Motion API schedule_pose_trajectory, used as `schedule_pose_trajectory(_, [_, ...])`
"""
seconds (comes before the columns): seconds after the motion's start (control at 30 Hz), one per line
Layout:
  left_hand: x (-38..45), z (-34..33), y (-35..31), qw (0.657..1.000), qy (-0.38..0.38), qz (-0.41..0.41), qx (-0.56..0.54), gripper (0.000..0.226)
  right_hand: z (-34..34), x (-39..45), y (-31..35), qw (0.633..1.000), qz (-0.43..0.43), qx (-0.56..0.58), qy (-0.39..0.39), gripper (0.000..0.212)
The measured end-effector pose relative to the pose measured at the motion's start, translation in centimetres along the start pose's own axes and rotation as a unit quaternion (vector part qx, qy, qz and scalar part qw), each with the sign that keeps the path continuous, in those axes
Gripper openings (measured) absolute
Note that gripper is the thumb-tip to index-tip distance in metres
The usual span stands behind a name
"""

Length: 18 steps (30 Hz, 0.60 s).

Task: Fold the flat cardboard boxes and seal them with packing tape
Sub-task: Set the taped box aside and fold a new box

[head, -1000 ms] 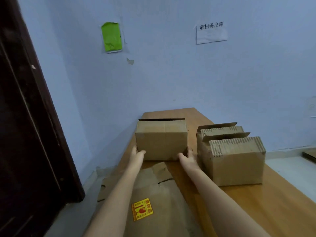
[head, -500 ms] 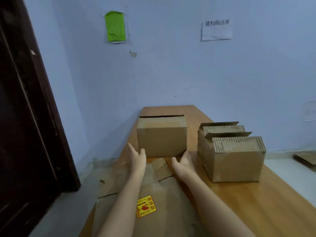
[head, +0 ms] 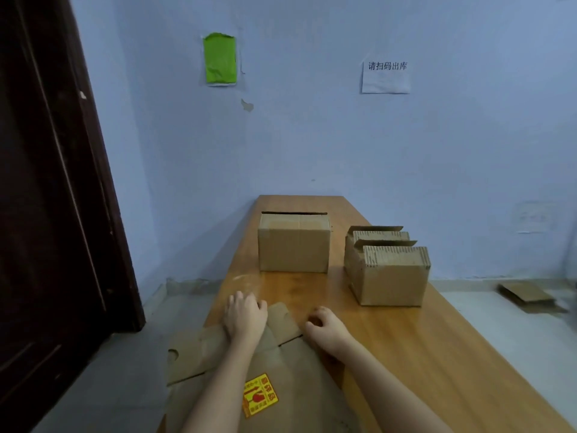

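The left hand [head: 245, 315] lies palm-down with fingers curled over the far flap of the flattened cardboard box [head: 281, 389], which overhangs the counter's [head: 421, 354] near left edge (a yellow and red sticker [head: 260, 395] shows on it). The right hand [head: 326, 329] rests loosely curled on the counter, just beside that flap, holding nothing. A folded box [head: 293, 245] stands near the far left edge, and a ribbed box [head: 388, 270] sits nearer the right edge.
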<state>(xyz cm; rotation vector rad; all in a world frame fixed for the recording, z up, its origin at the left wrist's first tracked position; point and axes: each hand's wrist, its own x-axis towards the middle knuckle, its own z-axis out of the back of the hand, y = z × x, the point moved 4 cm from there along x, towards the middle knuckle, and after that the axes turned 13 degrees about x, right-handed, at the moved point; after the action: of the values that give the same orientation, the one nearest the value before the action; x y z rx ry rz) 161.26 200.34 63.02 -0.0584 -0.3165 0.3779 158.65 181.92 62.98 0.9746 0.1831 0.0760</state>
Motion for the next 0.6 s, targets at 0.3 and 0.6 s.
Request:
schedule_pose_trajectory(0.3, [-8.0,4.0,2.7,0.993,0.062,-0.081,0.058,0.043,-2.1,-9.4,1.7,0.957,0.018,-0.288,-0.02,0.039])
schedule_pose_trajectory(0.6, [-13.1,6.0,6.7,0.957,0.111,-0.141,0.227,0.058,0.7,-16.3,1.9,0.946,-0.055,-0.313,-0.058,0.03])
